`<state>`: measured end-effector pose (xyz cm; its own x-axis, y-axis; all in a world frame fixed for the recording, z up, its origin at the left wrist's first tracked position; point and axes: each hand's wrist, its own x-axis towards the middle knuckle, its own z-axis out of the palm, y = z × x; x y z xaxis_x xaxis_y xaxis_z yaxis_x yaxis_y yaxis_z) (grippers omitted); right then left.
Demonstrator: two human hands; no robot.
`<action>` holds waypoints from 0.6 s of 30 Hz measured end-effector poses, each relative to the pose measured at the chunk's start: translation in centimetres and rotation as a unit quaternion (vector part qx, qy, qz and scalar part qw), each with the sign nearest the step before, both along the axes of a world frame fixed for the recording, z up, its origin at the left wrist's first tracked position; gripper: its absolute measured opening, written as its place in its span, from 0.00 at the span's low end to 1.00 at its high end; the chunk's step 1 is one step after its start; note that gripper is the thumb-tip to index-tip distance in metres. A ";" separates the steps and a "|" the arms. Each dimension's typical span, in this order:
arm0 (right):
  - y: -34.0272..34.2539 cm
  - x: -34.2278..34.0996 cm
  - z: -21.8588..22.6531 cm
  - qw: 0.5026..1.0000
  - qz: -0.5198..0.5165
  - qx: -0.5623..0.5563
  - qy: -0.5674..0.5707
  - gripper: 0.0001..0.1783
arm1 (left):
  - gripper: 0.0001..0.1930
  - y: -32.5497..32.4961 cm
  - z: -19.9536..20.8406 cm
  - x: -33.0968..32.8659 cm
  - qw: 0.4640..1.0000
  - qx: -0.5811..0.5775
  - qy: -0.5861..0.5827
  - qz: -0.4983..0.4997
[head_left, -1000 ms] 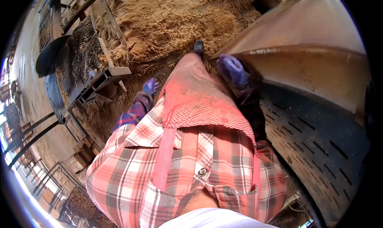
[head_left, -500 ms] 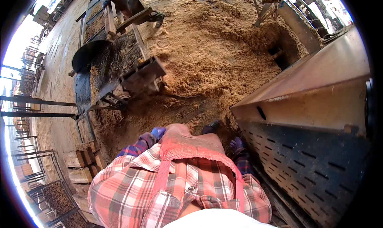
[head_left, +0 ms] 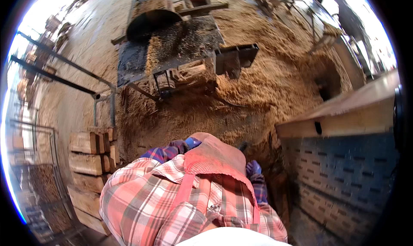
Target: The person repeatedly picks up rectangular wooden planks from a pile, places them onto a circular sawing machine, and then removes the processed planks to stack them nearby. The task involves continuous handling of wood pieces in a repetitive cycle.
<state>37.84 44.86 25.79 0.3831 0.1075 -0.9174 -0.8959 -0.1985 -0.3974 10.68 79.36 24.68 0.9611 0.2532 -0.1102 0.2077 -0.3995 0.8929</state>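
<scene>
My left hand (head_left: 193,142), in a blue-purple glove, hangs at the left edge of my red apron (head_left: 211,155); its fingers are mostly hidden. On the apron's other side, my right hand (head_left: 254,167) in a purple glove hangs low with its fingers loosely apart, and nothing shows in it. Neither hand touches a machine or the wood. Ahead stands a saw bench (head_left: 189,41) with a large round dark blade (head_left: 153,23), its dark top strewn with sawdust.
Stacked wood blocks (head_left: 86,163) stand to my left below a metal frame (head_left: 64,64). A large cabinet with a slotted blue side (head_left: 340,173) rises close on my right. Deep sawdust (head_left: 258,86) covers the ground ahead, with a dark pit (head_left: 329,84) at far right.
My view has turned left, so the saw bench now lies more directly ahead and the wood stack shows more fully. Both hands still hang beside the apron. The person behind the bench is mostly out of view.
</scene>
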 end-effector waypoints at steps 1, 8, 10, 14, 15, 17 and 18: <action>0.8 -0.6 1.3 1.000 0.012 0.016 0.015 0.20 | 0.18 -0.2 0.0 -1.7 1.000 0.001 0.010 -0.011; -3.2 -0.8 1.0 0.863 0.410 0.249 -0.158 0.11 | 0.18 0.7 -2.1 -5.5 0.980 -0.007 0.193 -0.053; 1.7 -3.8 1.0 0.997 0.072 -0.014 0.029 0.13 | 0.18 1.6 -2.4 -8.0 0.966 0.040 0.246 -0.061; 2.7 -3.6 2.7 0.994 0.107 0.016 -0.005 0.13 | 0.20 1.5 -1.1 -7.5 0.940 0.068 0.321 -0.099; 3.2 -3.7 3.5 0.997 0.069 0.009 -0.015 0.14 | 0.19 1.6 -0.2 -7.6 0.943 0.088 0.306 -0.100; 2.6 -2.0 0.8 0.994 0.085 0.039 0.052 0.14 | 0.17 0.2 0.3 -8.2 0.944 0.057 0.317 -0.076; -1.2 -0.2 -2.3 0.996 0.081 0.027 0.020 0.25 | 0.16 0.3 -0.7 -5.1 0.955 0.005 0.293 -0.054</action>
